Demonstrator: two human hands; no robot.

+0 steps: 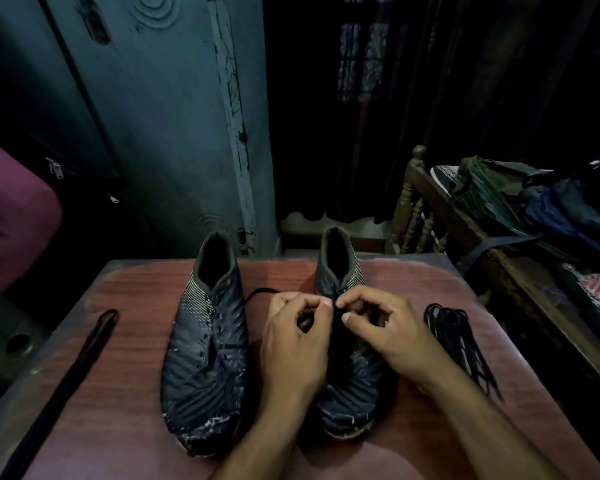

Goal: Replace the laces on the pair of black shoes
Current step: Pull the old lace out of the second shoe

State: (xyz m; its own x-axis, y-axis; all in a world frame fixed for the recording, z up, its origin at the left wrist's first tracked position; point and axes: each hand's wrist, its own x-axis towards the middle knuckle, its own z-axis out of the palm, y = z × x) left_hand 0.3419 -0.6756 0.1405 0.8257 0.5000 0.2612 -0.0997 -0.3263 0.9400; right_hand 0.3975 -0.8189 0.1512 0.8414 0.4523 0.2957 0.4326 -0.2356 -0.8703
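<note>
Two worn black shoes stand side by side on a reddish wooden table [118, 393], toes toward me. The left shoe [207, 348] has bare eyelets and no lace. Over the right shoe [347, 386] both my hands work at its lacing. My left hand [295, 344] and my right hand [385, 327] each pinch a black lace [257, 293] above the tongue; a loop of it curves out to the left between the shoes. A folded black lace [80, 362] lies stretched along the table's left side. A bundle of black laces [458, 337] lies at the right.
A blue-grey metal cupboard [153, 133] stands behind the table at the left. A wooden bed frame [426, 209] heaped with clothes [534, 202] runs along the right. A maroon bag [11, 216] sits at the far left. The room is dim.
</note>
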